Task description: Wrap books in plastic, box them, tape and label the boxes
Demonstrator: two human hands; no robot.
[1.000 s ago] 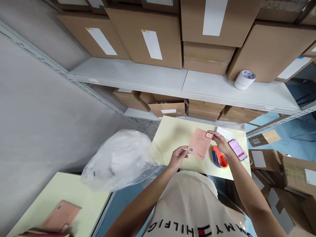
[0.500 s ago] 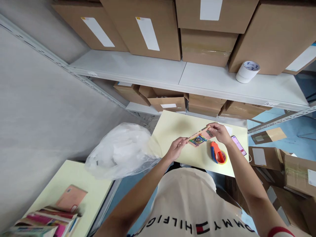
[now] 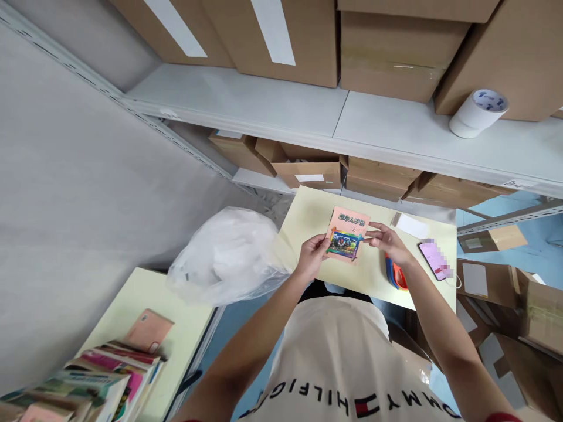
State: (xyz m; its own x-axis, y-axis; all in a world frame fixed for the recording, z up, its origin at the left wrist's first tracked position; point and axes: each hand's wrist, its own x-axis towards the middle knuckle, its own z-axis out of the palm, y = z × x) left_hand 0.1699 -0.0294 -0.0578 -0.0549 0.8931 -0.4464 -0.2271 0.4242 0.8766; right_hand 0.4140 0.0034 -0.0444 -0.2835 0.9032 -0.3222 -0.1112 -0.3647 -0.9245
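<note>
A thin pink book (image 3: pixel 336 218) with a colourful framed picture on its cover is held up above the cream table (image 3: pixel 299 220), its cover facing me. My left hand (image 3: pixel 313 253) grips its lower left edge, thumb on the cover. At the book's right edge is my right hand (image 3: pixel 389 243), its fingers stretched out and apart; whether the fingertips touch the book is hard to tell. Just below my right hand lies a red and blue tape dispenser (image 3: pixel 396 274), partly hidden by that hand and wrist. To its right rests a phone (image 3: pixel 433 259) with a lit screen.
A white box-like item (image 3: pixel 411 225) lies at the table's back right. Left of the table bulges a clear plastic bag (image 3: pixel 233 252). Stacked books (image 3: pixel 109 369) and another pink book (image 3: pixel 149 329) occupy a side table. A shelf (image 3: pixel 272 105) ahead carries cartons and tape rolls (image 3: pixel 479 111).
The pink book has turned from a slanted, edge-tipped pose to nearly upright, cover towards me. My right hand has loosened from its top corner and moved to the right edge. The view has shifted slightly.
</note>
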